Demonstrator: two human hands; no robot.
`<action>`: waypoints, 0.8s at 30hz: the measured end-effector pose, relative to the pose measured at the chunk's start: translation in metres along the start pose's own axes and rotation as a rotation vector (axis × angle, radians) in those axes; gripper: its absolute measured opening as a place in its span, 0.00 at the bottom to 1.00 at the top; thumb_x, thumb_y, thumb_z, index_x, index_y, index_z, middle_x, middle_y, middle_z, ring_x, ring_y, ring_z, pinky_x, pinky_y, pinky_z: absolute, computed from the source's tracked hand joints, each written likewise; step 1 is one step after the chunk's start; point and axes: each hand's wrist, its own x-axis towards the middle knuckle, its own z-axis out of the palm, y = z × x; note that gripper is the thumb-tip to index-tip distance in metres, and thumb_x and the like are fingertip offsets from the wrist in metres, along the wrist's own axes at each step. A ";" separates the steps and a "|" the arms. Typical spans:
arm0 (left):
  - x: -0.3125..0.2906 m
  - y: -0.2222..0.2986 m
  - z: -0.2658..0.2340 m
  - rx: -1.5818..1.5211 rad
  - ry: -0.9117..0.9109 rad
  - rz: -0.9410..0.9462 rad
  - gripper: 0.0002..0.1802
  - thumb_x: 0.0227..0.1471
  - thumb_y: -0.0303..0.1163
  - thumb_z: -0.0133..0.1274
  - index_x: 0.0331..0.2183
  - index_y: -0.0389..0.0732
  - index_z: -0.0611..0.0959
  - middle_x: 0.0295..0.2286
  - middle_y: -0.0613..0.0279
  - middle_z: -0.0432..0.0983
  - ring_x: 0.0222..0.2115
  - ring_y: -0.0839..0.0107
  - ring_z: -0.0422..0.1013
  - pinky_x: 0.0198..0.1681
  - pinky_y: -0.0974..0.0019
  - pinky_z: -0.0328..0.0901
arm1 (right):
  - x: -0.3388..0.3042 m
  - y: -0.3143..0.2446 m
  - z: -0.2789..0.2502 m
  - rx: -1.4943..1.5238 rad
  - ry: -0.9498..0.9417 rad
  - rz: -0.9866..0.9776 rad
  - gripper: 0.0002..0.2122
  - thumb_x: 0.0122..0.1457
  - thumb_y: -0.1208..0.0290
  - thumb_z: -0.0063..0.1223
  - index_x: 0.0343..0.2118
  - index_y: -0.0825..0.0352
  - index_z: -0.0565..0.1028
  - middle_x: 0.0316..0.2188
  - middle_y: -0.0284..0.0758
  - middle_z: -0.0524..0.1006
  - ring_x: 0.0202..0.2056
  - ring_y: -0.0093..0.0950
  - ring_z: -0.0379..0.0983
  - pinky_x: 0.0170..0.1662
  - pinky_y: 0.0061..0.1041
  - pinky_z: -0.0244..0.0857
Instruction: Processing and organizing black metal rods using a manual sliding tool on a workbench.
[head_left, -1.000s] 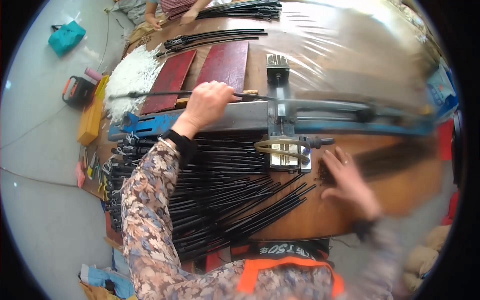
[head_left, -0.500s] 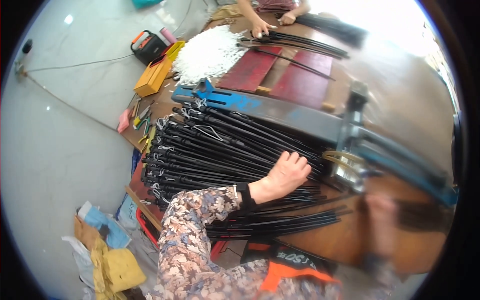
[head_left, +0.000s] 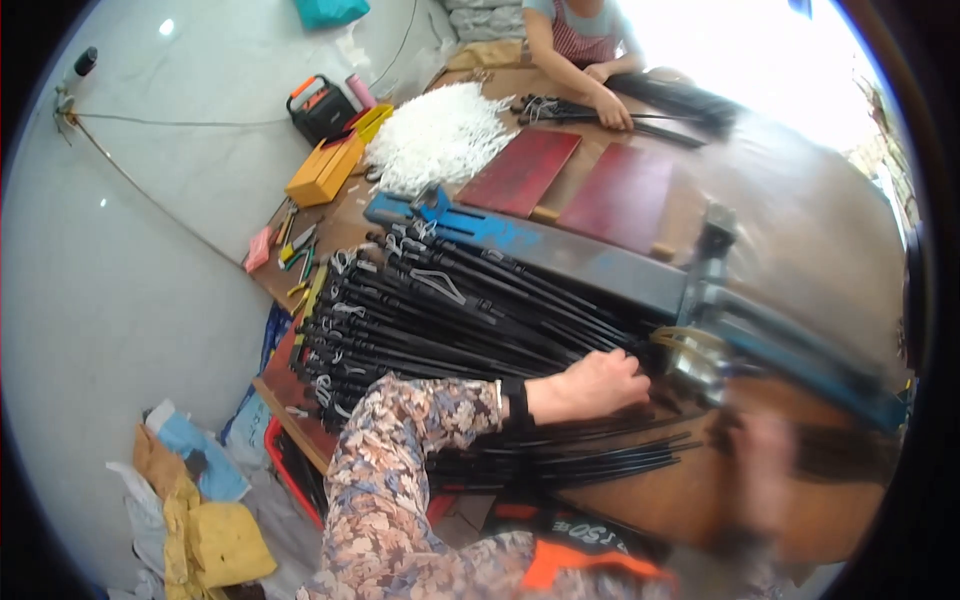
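Note:
Many thin black rods (head_left: 470,345) lie fanned side by side, with thicker joints and pale cord loops at their left ends. My left hand (head_left: 595,385) is closed over their narrow right ends, knuckles up; its fingertips are hidden, but dark rod ends show beside them. Just beyond the fingers stands a metal fixture (head_left: 692,365) with a yellowish band, joined to a long blue-and-grey bar (head_left: 560,240). My right hand (head_left: 765,455) is near the fixture's right side, smeared by motion, so its fingers and anything in them cannot be made out. More loose rods (head_left: 600,462) lie nearer me.
Across the table a person's hand (head_left: 612,108) touches other black rods. Between us are two dark red boards (head_left: 525,172) and a heap of small white pieces (head_left: 440,135). A yellow box (head_left: 325,170) and hand tools (head_left: 298,245) line the left edge.
My left hand has shifted slightly right and nearer me. My right hand stays blurred beside the fixture. The other person's hand has moved right along their rods. The whole view has tilted slightly.

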 end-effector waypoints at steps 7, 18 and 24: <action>0.009 0.044 0.014 -0.055 -0.149 -0.003 0.15 0.60 0.45 0.52 0.33 0.44 0.80 0.22 0.53 0.77 0.24 0.54 0.77 0.25 0.53 0.72 | 0.014 -0.022 -0.019 0.296 0.112 0.272 0.09 0.51 0.78 0.62 0.36 0.68 0.76 0.30 0.42 0.76 0.32 0.43 0.73 0.35 0.39 0.68; 0.030 0.083 0.016 -0.099 0.138 0.041 0.13 0.56 0.44 0.57 0.27 0.47 0.78 0.19 0.60 0.73 0.18 0.60 0.73 0.19 0.58 0.68 | 0.000 -0.048 -0.018 0.482 0.022 0.340 0.07 0.49 0.68 0.64 0.27 0.66 0.82 0.24 0.40 0.77 0.27 0.40 0.70 0.32 0.36 0.64; 0.026 0.091 0.013 -0.108 0.175 0.059 0.13 0.56 0.44 0.57 0.27 0.47 0.79 0.18 0.61 0.72 0.18 0.61 0.73 0.18 0.60 0.67 | 0.006 -0.062 -0.036 0.608 -0.040 0.304 0.09 0.56 0.68 0.60 0.30 0.71 0.80 0.26 0.40 0.73 0.34 0.37 0.67 0.37 0.35 0.62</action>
